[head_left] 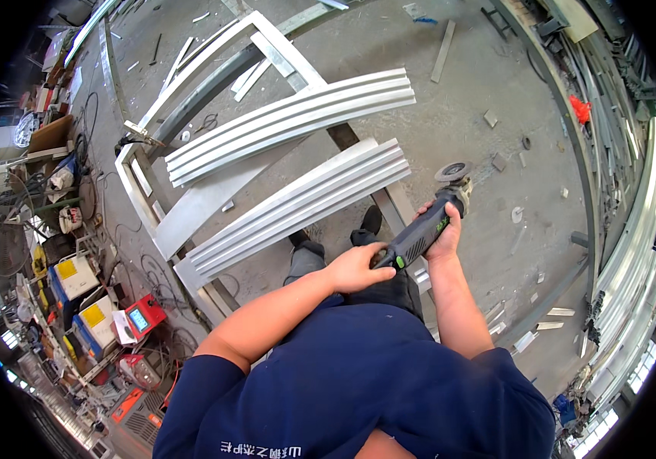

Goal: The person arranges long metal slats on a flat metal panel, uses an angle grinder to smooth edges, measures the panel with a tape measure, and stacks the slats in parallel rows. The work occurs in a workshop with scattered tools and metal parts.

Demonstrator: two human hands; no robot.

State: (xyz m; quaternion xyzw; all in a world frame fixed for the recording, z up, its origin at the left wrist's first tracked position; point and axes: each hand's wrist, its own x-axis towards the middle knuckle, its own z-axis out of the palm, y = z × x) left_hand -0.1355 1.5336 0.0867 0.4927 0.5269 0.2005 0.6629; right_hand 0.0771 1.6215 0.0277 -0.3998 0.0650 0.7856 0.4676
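Note:
In front of my body I hold a cordless angle grinder, dark with green marks, its disc pointing away from me. My left hand is closed over the rear end of the tool. Closer to the grinder's head, my right hand wraps round the body. A ribbed silver metal panel lies to the left of the grinder, not touching it. Beyond it rests a second ribbed panel, with a flat metal sheet partly under both.
A metal frame stand carries the panels. Red and white machines with tangled cables crowd the left side. Long metal bars are stacked at the right behind a curved rail. Offcuts are scattered over the concrete floor.

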